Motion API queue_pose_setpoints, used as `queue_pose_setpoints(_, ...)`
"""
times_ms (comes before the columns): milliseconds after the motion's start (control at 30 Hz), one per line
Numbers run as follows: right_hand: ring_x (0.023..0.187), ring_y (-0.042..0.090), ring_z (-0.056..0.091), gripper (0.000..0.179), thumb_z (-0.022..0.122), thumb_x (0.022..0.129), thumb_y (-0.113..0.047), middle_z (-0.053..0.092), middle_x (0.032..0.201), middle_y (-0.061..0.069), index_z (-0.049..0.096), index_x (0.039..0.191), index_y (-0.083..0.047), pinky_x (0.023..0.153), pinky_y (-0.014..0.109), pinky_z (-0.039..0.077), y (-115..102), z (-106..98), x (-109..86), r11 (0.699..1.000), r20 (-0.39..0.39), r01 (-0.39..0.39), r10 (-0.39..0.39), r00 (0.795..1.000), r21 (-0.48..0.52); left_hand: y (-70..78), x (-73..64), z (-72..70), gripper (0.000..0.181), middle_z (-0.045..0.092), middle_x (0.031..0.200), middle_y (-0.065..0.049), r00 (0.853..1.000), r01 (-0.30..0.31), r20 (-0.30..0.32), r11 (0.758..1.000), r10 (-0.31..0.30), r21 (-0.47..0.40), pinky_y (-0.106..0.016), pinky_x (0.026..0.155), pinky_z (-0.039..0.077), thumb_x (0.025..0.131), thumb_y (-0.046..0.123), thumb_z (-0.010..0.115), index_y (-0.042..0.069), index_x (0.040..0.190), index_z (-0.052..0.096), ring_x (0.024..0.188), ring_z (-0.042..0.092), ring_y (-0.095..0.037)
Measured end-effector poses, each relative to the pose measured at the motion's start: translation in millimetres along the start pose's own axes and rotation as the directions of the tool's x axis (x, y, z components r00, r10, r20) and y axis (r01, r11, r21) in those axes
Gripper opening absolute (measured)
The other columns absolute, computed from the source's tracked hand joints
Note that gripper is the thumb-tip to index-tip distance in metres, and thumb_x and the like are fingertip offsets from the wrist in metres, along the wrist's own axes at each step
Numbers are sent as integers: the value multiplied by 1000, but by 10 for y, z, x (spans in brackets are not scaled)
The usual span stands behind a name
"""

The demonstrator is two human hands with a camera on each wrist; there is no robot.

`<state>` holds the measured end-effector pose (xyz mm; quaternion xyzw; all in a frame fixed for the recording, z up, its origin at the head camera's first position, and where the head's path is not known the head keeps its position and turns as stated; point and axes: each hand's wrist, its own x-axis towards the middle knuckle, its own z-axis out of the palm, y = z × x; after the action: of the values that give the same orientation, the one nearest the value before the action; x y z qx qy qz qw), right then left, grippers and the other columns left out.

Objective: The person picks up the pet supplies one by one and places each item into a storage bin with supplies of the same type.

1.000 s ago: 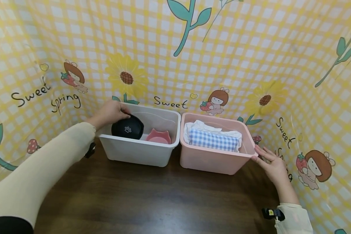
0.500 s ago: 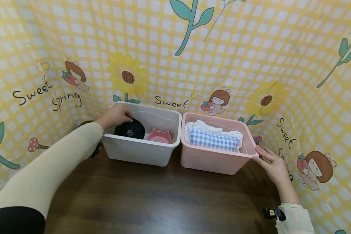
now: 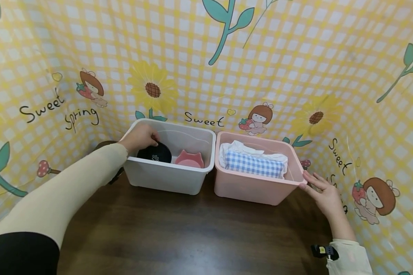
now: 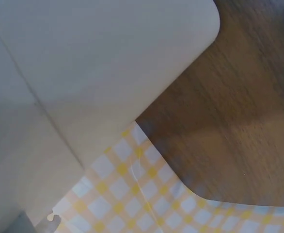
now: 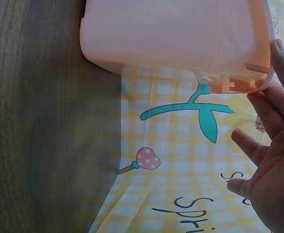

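Observation:
In the head view my left hand (image 3: 142, 137) reaches into the white storage bin (image 3: 165, 178), pinching the upper edge of a black pet bowl (image 3: 158, 152) between thumb and fingers. A pale paw print marks the bowl, whose lower part is hidden behind the bin's front rim. Beside it in the same bin lies a pink cat-eared bowl (image 3: 190, 159). My right hand (image 3: 325, 194) holds the right front corner of the pink storage bin (image 3: 251, 191), thumb and forefinger on either side of the rim, other fingers spread in the right wrist view.
A blue-and-white checked cloth bundle (image 3: 254, 164) with white edging sits in the pink bin. Both bins stand side by side on the dark wooden table (image 3: 192, 233). A yellow checked cloth (image 3: 192, 76) hangs behind and at both sides.
My left hand has lowered the black bowl deeper into the white bin and moved slightly right. The right hand keeps its place at the pink bin's corner.

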<state>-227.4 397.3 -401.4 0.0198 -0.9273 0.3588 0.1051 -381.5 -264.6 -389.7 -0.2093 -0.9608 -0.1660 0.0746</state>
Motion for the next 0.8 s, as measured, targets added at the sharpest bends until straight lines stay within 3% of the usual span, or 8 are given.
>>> queue_pose_setpoints(133,152,42,28,63,72,94,-50,45,155,8,54,148,-22,112,77,18,11,2,3,1000,-4,3,-3,1000,6,-21,1,11,5,77,86,-2,1000,-8,-2,1000,8,4,-39,73,54,84,11,82,10,89,81,74,65,-15)
queue_pose_setpoints(267,152,42,28,63,72,94,-50,45,155,7,54,148,-22,112,77,17,12,5,0,1000,-2,2,-2,1000,8,0,-2,-16,18,77,103,-12,999,39,18,997,-38,-64,-48,89,55,88,7,76,3,105,79,96,70,-28)
queue_pose_setpoints(400,152,41,27,64,71,94,-51,44,156,6,54,148,-24,112,78,17,13,0,1,1000,1,0,0,1000,5,26,12,-40,30,73,119,-19,995,96,40,984,-91,-148,-53,102,50,89,4,73,-3,118,73,116,66,-37)
queue_pose_setpoints(600,152,42,28,63,72,93,-50,47,154,6,55,147,-22,112,77,19,24,11,-2,1000,-1,1,-1,1000,8,77,-12,-97,31,72,120,-21,997,76,26,969,-72,-233,-54,100,51,89,5,76,-3,119,72,117,65,-38)
queue_pose_setpoints(800,151,41,29,64,72,93,-50,47,154,7,54,148,-22,112,76,21,22,16,1,1000,-11,14,-14,1000,16,111,-59,-175,35,71,123,-18,995,102,24,950,-100,-293,-53,99,51,90,13,77,0,122,72,118,64,-38)
